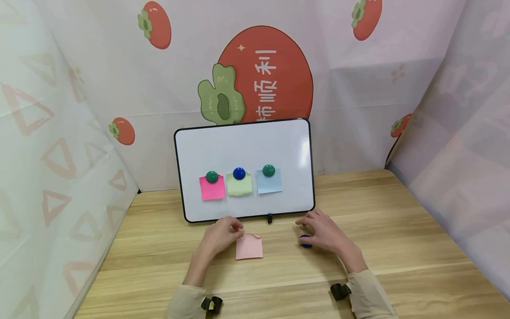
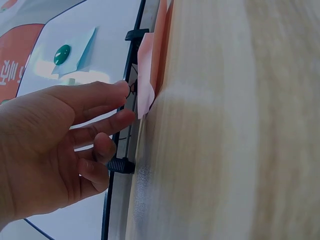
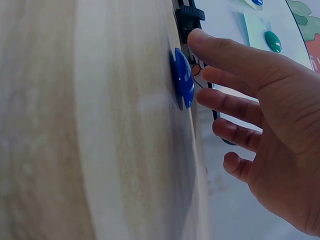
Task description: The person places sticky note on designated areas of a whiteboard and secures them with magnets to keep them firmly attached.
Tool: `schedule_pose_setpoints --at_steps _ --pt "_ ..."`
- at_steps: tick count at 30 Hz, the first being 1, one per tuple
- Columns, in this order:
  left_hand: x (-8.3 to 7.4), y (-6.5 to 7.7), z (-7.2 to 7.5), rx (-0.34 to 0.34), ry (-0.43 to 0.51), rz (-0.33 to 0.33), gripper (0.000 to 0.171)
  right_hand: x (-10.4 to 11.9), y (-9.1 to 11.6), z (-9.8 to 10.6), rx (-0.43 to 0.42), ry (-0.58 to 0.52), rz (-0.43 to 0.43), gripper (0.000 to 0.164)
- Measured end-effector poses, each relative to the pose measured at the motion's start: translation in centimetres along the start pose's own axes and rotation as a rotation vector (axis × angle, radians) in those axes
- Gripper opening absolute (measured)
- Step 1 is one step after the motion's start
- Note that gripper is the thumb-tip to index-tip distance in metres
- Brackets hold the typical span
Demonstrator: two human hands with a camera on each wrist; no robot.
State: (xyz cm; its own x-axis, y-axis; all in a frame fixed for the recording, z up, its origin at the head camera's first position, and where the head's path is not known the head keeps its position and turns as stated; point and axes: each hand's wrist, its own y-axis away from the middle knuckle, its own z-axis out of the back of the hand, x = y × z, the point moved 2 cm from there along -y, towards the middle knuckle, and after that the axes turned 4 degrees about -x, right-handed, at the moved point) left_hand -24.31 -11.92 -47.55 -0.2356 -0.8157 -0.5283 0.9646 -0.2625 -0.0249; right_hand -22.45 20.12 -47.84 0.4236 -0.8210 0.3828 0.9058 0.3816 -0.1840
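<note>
On the table lies a light pink sticky note (image 1: 249,247), one edge curled up. My left hand (image 1: 221,235) hovers at its upper left corner, fingers loosely bent and holding nothing. The left wrist view has the same note (image 2: 146,75) just beyond the fingertips. A round blue magnet (image 1: 306,242) rests on the table to the right, partly covered by my right hand (image 1: 324,232). In the right wrist view the thumb and fingers are spread beside that magnet (image 3: 184,78), with a gap around it.
A whiteboard (image 1: 243,146) leans at the back. Magnets pin a hot pink note (image 1: 213,191), a pale green note (image 1: 240,186) and a light blue note (image 1: 269,184) to it. A small black clip (image 1: 270,218) sits at its lower edge. Printed cloth (image 1: 350,110) hangs behind.
</note>
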Motion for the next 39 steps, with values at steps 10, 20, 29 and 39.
schedule_pose_setpoints --at_steps 10,20,29,39 --pt "0.2 -0.1 -0.3 0.051 -0.010 0.021 0.014 -0.3 0.2 -0.1 0.097 -0.025 0.028 0.053" --pt "0.3 -0.1 -0.4 0.062 -0.025 0.030 0.015 -0.6 0.4 0.3 0.157 -0.074 0.002 0.048" --pt "0.2 0.0 -0.5 0.065 -0.042 0.026 0.011 -1.3 0.6 0.7 0.188 -0.117 -0.050 0.038" --pt "0.2 -0.1 -0.7 0.064 -0.052 0.018 0.013 -1.6 0.5 0.6 0.219 -0.161 -0.031 0.031"
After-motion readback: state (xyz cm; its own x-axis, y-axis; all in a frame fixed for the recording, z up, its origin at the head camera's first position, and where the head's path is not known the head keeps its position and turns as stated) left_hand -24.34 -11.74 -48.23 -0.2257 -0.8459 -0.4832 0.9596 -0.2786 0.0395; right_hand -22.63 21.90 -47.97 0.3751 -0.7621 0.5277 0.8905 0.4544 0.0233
